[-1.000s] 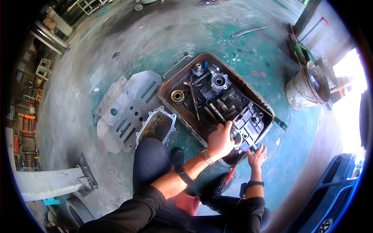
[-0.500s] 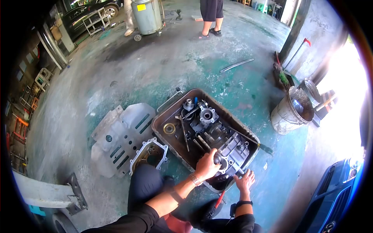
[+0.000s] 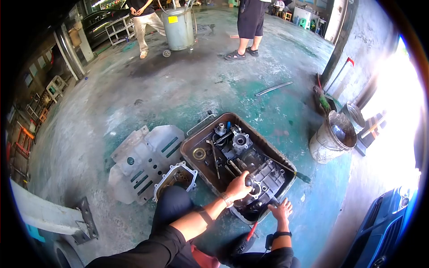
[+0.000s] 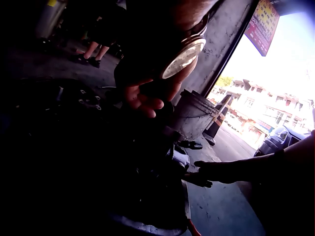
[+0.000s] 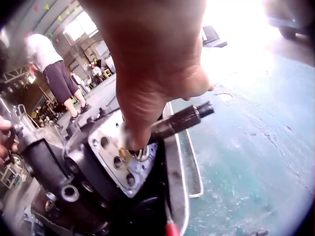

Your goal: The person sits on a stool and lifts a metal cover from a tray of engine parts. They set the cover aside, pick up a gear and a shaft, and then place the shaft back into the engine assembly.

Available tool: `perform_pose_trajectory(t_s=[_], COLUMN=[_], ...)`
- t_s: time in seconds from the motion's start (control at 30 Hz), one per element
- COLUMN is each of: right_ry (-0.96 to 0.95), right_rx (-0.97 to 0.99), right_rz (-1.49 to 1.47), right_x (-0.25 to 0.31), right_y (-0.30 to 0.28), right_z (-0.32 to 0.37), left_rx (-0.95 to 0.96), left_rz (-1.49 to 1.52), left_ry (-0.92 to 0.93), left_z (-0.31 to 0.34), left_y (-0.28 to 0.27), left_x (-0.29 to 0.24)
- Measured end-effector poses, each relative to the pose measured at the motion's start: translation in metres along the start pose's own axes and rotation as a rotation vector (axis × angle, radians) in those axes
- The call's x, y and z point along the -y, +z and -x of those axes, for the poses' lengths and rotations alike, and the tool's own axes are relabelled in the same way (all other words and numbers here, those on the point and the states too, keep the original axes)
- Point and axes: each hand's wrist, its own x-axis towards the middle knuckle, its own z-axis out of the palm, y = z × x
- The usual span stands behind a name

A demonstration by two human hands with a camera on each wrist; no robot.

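Observation:
A grey gearbox housing (image 3: 268, 181) lies in a brown metal tray (image 3: 263, 138). My left hand (image 3: 238, 187) grips its near-left side, beside a round opening; in the left wrist view the curled fingers (image 4: 145, 103) show, but most of the work is in darkness. At the housing's near end is my right hand (image 3: 281, 211), fingers spread, thumb down by a splined shaft (image 5: 182, 120) that sticks out of the end face. The right wrist view has the thumb against the shaft's base. Gears and a flanged casting (image 3: 240, 141) sit farther back in the tray.
Left of the tray lie a flat metal guard plate (image 3: 134, 165) and an open cover (image 3: 195, 175). A red-handled tool (image 3: 252, 230) leans at the tray's near end. A dirty bucket (image 3: 324, 143) stands right, a blue car (image 3: 384, 223) nearer. Two people stand beyond, by a grey drum (image 3: 179, 33).
The head view has tilted upward, bringing two people and the drum into sight. Both hands keep to about the same places on the housing.

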Motion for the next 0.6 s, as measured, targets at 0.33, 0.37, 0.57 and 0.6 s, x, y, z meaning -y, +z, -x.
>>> perform_pose_trajectory(t_s=[0.33,0.37,0.57,0.6], right_ry=[-0.455,-0.535,-0.795,-0.827], right_rx=[-0.189,-0.215,-0.092,-0.078], right_rz=[-0.360,-0.354,-0.213,-0.212], right_x=[0.077,0.086,0.131,0.135], right_y=[-0.101,-0.110,-0.126,-0.121], right_z=[0.008,0.018,0.067,0.070], left_rx=[0.112,0.109,0.108,0.098], left_rz=[0.137,0.140,0.181,0.216], left_ry=[-0.045,-0.044,-0.085,-0.108], left_z=[0.004,0.004,0.000,0.001], left_y=[-0.010,-0.010,-0.007,-0.009], left_x=[-0.001,0.001,0.007,0.008])
